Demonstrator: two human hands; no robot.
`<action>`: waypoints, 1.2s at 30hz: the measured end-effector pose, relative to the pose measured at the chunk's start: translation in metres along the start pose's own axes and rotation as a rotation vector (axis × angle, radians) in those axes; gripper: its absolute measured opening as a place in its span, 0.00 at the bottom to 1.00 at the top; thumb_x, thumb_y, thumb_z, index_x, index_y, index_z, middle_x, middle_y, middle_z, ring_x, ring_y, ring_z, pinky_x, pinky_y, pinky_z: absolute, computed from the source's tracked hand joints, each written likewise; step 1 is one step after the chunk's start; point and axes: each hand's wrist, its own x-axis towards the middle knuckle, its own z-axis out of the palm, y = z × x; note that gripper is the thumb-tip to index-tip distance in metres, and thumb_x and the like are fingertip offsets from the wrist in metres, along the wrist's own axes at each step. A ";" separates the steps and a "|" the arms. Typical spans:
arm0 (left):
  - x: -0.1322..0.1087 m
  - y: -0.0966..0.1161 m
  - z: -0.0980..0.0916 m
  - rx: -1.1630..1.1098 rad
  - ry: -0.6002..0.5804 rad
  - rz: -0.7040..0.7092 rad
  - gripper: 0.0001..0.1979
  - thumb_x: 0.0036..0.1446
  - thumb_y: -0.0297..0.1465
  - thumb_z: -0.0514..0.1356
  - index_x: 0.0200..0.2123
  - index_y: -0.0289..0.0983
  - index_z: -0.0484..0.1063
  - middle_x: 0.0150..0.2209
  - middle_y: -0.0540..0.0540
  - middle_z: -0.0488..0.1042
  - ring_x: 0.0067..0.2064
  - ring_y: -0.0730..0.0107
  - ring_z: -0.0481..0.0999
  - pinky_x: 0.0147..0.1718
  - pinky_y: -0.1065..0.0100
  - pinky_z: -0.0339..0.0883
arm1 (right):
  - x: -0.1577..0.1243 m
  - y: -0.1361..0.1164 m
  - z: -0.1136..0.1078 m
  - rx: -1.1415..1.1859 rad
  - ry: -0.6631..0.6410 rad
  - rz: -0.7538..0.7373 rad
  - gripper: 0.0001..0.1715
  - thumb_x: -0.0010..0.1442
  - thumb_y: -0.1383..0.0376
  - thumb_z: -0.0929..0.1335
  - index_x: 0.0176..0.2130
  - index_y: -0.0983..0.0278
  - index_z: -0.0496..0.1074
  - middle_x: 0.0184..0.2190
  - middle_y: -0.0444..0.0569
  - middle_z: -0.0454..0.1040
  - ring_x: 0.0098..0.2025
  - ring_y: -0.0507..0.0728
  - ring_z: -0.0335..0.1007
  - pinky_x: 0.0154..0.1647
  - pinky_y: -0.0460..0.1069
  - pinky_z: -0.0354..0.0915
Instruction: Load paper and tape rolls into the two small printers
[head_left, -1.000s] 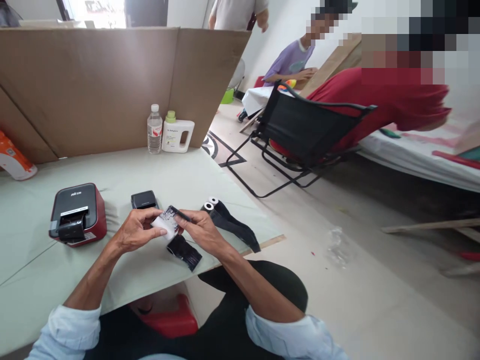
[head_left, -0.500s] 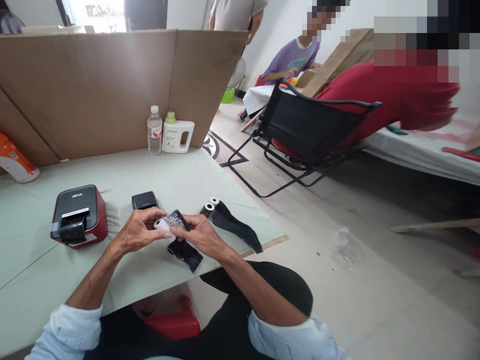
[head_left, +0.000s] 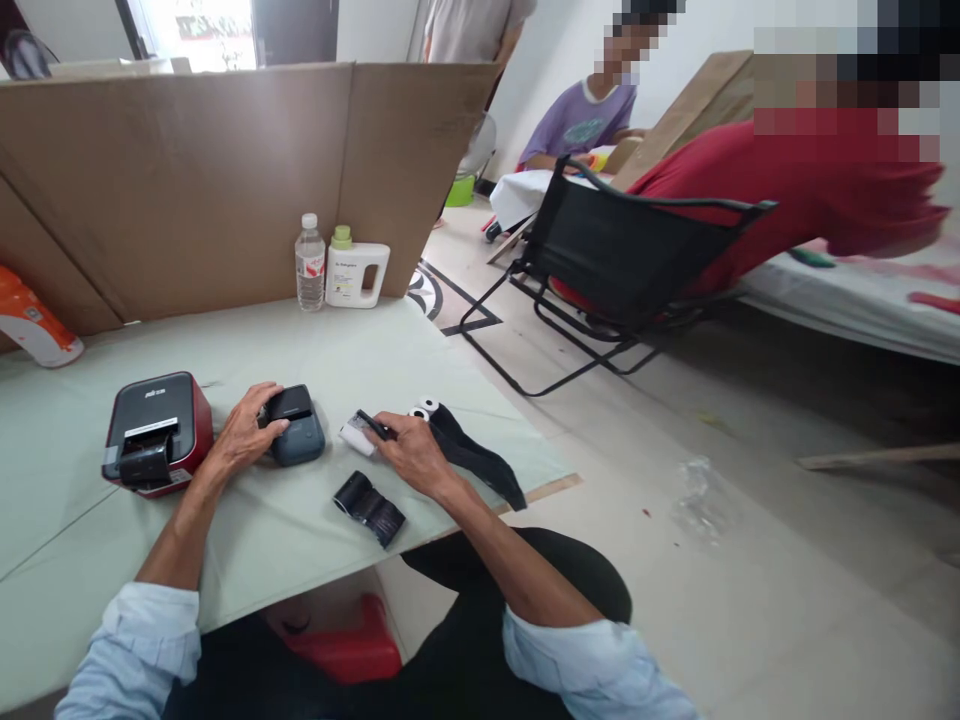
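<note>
My left hand (head_left: pixel 247 432) is at the left side of a small dark label printer (head_left: pixel 298 428), thumb and fingers gripping its edge as it lies on the table. My right hand (head_left: pixel 415 453) pinches a white roll of labels (head_left: pixel 358 436) with a black loose end, just above the table. Below it lies a black label roll (head_left: pixel 370 508), partly unwound. Behind my right hand, two white-cored rolls with long black strips (head_left: pixel 472 450) rest near the table's right edge.
A larger red and black label printer (head_left: pixel 159 430) stands to the left. A water bottle (head_left: pixel 310 265) and a white jug (head_left: pixel 356 272) stand before a cardboard screen (head_left: pixel 225 190). An orange bottle (head_left: pixel 34 318) leans far left. Other people sit beyond a black folding chair (head_left: pixel 600 240).
My left hand has let go of the white roll and moved left onto the small printer. My right hand has kept the roll and shifted slightly right.
</note>
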 end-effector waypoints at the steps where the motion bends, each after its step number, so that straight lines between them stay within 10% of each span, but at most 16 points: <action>1: 0.001 0.000 0.000 -0.022 -0.007 -0.008 0.26 0.59 0.35 0.62 0.60 0.40 0.72 0.65 0.39 0.70 0.66 0.51 0.70 0.62 0.48 0.70 | 0.001 0.001 0.001 -0.080 -0.005 0.011 0.15 0.65 0.56 0.68 0.30 0.62 0.74 0.22 0.42 0.69 0.27 0.52 0.62 0.31 0.47 0.54; 13: -0.002 -0.002 0.000 -0.089 0.009 -0.024 0.26 0.61 0.36 0.61 0.61 0.38 0.71 0.63 0.38 0.71 0.63 0.54 0.72 0.57 0.55 0.74 | -0.003 -0.001 0.005 -0.245 -0.105 0.061 0.12 0.65 0.56 0.73 0.36 0.61 0.79 0.32 0.46 0.79 0.33 0.55 0.73 0.34 0.47 0.59; 24: 0.003 -0.002 0.004 -0.138 0.034 -0.051 0.26 0.65 0.42 0.57 0.62 0.37 0.71 0.63 0.37 0.72 0.64 0.54 0.72 0.59 0.53 0.72 | 0.018 -0.015 0.030 -0.142 0.079 -0.574 0.17 0.66 0.75 0.66 0.48 0.59 0.79 0.45 0.51 0.81 0.47 0.57 0.78 0.49 0.49 0.72; 36: 0.010 -0.013 0.012 -0.163 0.092 -0.027 0.25 0.68 0.43 0.54 0.61 0.38 0.74 0.60 0.39 0.75 0.62 0.56 0.74 0.65 0.53 0.65 | 0.050 -0.024 0.070 -0.581 0.151 -0.751 0.21 0.68 0.77 0.63 0.52 0.60 0.78 0.46 0.52 0.78 0.45 0.55 0.72 0.39 0.47 0.66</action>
